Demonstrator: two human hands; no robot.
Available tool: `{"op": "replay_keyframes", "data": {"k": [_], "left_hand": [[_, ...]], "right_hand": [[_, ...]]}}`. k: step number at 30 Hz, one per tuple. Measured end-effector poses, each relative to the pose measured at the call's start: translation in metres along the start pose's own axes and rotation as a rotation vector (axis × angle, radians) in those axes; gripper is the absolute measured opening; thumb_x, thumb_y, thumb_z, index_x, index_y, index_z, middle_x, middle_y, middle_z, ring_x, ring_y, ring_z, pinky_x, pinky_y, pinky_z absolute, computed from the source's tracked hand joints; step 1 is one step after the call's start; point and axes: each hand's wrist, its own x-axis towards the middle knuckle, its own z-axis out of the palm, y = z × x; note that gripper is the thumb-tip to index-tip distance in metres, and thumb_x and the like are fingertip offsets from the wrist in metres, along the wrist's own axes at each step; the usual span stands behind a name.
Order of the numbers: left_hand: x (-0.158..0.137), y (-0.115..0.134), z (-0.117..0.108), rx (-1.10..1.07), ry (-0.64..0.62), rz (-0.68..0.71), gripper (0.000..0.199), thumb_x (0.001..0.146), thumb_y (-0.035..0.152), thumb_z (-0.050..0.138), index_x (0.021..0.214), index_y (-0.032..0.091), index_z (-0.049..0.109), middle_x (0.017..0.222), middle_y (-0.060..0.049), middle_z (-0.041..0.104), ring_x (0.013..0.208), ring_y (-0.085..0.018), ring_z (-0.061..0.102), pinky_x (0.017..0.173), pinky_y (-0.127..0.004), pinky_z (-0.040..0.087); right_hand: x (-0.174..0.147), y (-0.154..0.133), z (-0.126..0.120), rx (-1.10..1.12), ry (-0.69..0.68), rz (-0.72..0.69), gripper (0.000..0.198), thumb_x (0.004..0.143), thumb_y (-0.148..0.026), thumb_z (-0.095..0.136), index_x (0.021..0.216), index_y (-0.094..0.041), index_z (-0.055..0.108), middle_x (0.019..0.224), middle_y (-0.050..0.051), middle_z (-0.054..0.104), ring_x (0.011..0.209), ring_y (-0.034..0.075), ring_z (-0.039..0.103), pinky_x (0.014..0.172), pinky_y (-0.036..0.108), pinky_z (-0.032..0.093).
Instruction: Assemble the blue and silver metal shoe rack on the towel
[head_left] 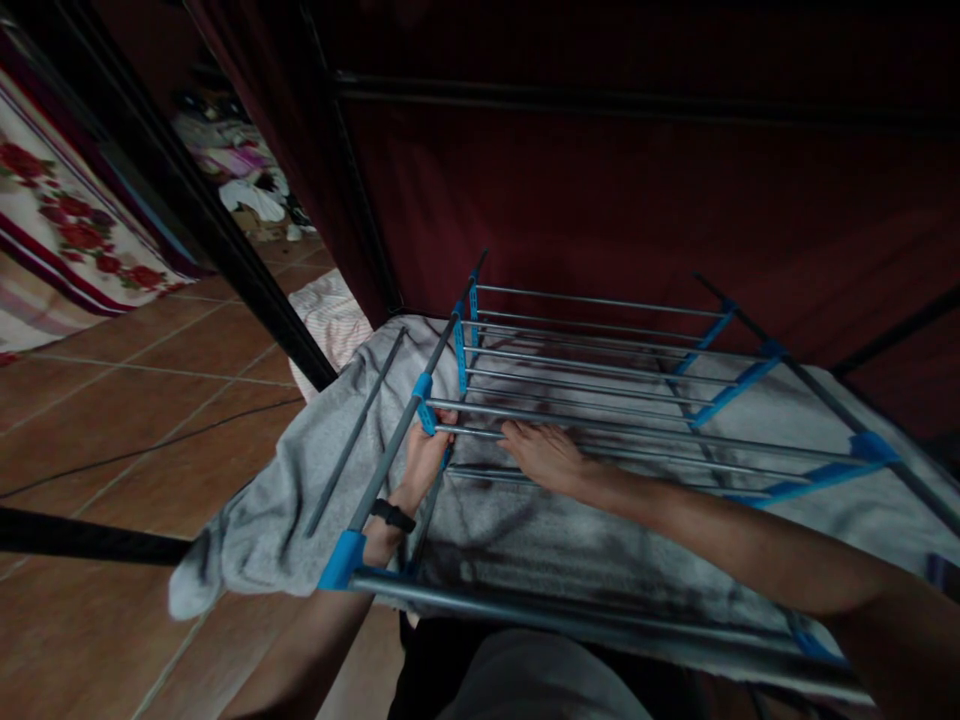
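Observation:
A shoe-rack-like frame of grey metal rods and blue plastic connectors lies before me. My left hand (426, 455), with a dark band on its wrist, reaches in beside the left side tube (394, 445). Its fingers are closed round the left end of a metal rod (480, 432), right at a blue connector (427, 416). My right hand (546, 456) lies over the same rod farther right, palm down, its fingers bent round it. The fingertips of the right hand are partly hidden. More rods (600, 298) span toward the blue connectors on the right (814, 482).
Grey blanket (300, 510) lies under the frame, with a loose metal tube (356, 430) on it at left. Dark posts (247, 270) and a black bar (90, 535) stand at left. Behind is a dark red panel (600, 200). A cable (165, 440) crosses the tiled floor.

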Motion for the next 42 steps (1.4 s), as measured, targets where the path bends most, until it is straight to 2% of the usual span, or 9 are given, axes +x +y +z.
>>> {"op": "replay_keyframes", "data": {"k": [5,10,21,26,29,35,42], "left_hand": [[-0.002,-0.002,0.001,0.036,0.025,-0.01,0.035,0.083,0.054,0.061,0.068,0.024,0.052,0.059,0.003,0.05,0.056,-0.013,0.042,0.056,-0.03,0.033],[-0.002,-0.004,0.002,0.065,0.047,0.0,0.036,0.084,0.056,0.06,0.068,0.025,0.053,0.059,0.003,0.05,0.058,-0.014,0.042,0.06,-0.031,0.034],[0.0,-0.009,0.002,0.069,0.075,0.002,0.037,0.084,0.057,0.059,0.067,0.025,0.052,0.059,0.002,0.048,0.058,-0.014,0.041,0.057,-0.03,0.034],[0.001,-0.013,0.002,0.162,0.128,0.012,0.038,0.085,0.056,0.058,0.069,0.022,0.055,0.059,0.002,0.05,0.057,-0.013,0.045,0.055,-0.029,0.036],[0.001,-0.009,0.003,0.171,0.14,0.039,0.039,0.084,0.056,0.058,0.068,0.021,0.053,0.057,0.003,0.049,0.055,-0.013,0.044,0.052,-0.028,0.036],[0.005,-0.001,0.004,0.178,0.112,0.08,0.036,0.082,0.055,0.059,0.067,0.022,0.054,0.057,0.004,0.051,0.052,-0.014,0.046,0.049,-0.028,0.035],[0.007,-0.003,0.0,0.231,0.108,0.088,0.035,0.078,0.057,0.061,0.064,0.025,0.056,0.056,0.003,0.052,0.052,-0.017,0.047,0.047,-0.03,0.038]], "right_hand": [[0.003,0.001,0.001,-0.003,-0.03,0.024,0.031,0.103,-0.039,0.032,0.117,-0.02,0.052,0.105,0.011,0.07,0.096,0.026,0.069,0.078,0.035,0.05],[0.004,0.004,-0.001,0.029,-0.063,0.031,0.031,0.103,-0.039,0.032,0.116,-0.021,0.053,0.104,0.01,0.071,0.093,0.026,0.069,0.073,0.034,0.049],[0.01,0.015,-0.007,0.293,-0.136,0.011,0.034,0.103,-0.041,0.031,0.105,-0.023,0.059,0.102,0.004,0.068,0.089,0.018,0.064,0.068,0.026,0.041],[0.013,0.017,-0.008,0.354,-0.165,0.025,0.035,0.102,-0.042,0.032,0.102,-0.022,0.061,0.099,0.003,0.067,0.088,0.018,0.063,0.069,0.026,0.043],[0.009,0.013,-0.004,0.294,-0.107,0.022,0.036,0.102,-0.044,0.03,0.105,-0.023,0.059,0.103,0.005,0.068,0.093,0.021,0.064,0.073,0.03,0.047],[-0.003,0.012,0.007,0.11,0.117,0.008,0.035,0.102,-0.044,0.033,0.115,-0.018,0.053,0.112,0.011,0.068,0.099,0.026,0.066,0.084,0.043,0.051],[-0.004,0.023,0.013,0.053,0.111,-0.05,0.034,0.103,-0.043,0.032,0.108,-0.017,0.054,0.102,0.01,0.071,0.091,0.023,0.07,0.077,0.039,0.055]]}}
